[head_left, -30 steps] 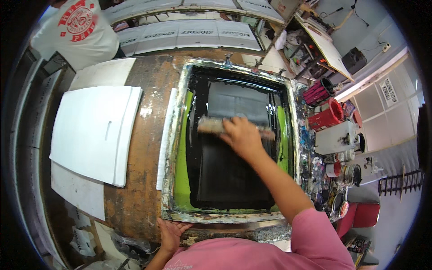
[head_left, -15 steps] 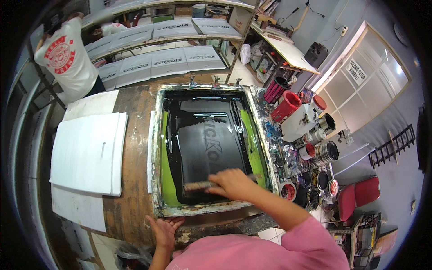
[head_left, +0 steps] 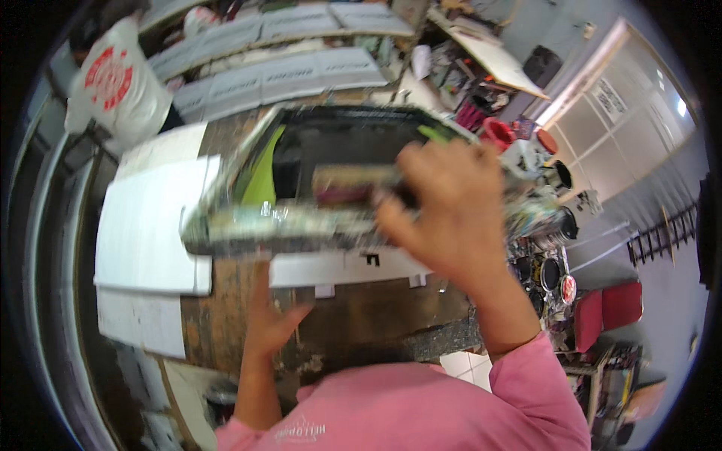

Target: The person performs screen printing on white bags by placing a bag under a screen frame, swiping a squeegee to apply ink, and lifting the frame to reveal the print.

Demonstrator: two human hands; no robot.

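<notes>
A screen-printing frame is tilted up over the table, its near edge raised toward me. Green strips and black ink show on the mesh inside it. Smeared by motion, my right hand is closed around the squeegee, which lies across the mesh just behind the frame's near edge. My left hand is below the frame's near edge, blurred, thumb and fingers apart, holding nothing. Under the lifted frame, a white sheet with a small black printed mark lies on the dark table board; the frame hides its far part.
A stack of white sheets lies at the left of the table. Ink cans and a red tub crowd the right side. Racks with printed sheets stand behind. At the far left is a person in a white shirt.
The frame's near edge has risen from the table, uncovering part of the white sheet. My right hand and the squeegee have moved up and away from me; my left hand has risen slightly.
</notes>
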